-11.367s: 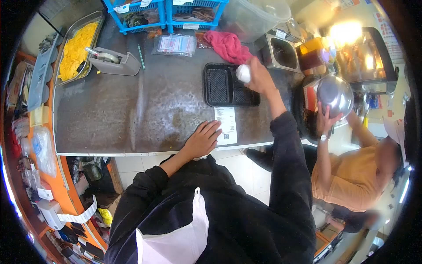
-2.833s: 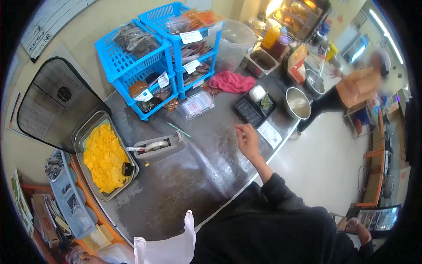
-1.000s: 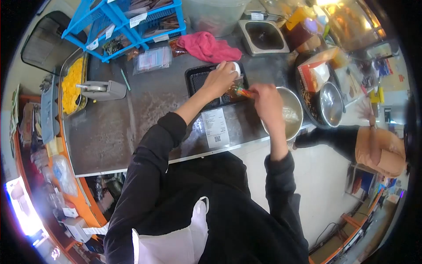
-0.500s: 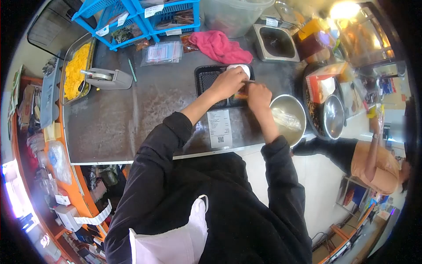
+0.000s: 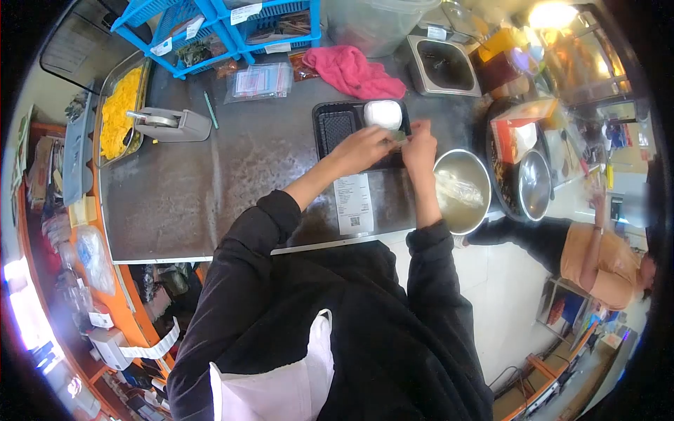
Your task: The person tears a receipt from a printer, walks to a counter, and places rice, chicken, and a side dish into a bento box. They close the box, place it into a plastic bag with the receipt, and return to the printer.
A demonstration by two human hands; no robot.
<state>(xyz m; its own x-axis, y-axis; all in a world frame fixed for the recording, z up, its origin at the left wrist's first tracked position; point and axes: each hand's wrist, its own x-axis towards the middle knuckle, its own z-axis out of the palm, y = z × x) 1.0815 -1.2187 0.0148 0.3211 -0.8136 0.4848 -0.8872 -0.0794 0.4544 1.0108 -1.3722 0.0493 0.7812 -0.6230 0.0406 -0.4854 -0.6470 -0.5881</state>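
We take the black tray (image 5: 337,125) as our dial, 12 o'clock at its far edge. The left hand (image 5: 361,149) reaches in from about 7 o'clock and the right hand (image 5: 420,151) comes over the edge near 3 o'clock; between them, toward 3 o'clock, lies a small greenish piece (image 5: 399,136). The fingers of both hands are drawn together and appear clamped on this piece — too much is covered for us to name it.

We judge the piece light and pliable, perhaps slippery if filmy, and best pinched by opposite edges. The tray is probably light and thin-walled; we would hold it by opposite rims. The white bundle (image 5: 383,114), at 1 o'clock inside the tray, we expect to be soft and easily dented — best cupped around its sides.

In appearance, the piece is a dull green sliver; the tray is dark and rectangular, with a textured floor at 9 o'clock; the bundle is smooth and rounded. The receipt (image 5: 353,203) lies at 6 o'clock, the metal bowl (image 5: 455,219) at 4 and the pink cloth (image 5: 358,72) at 12.
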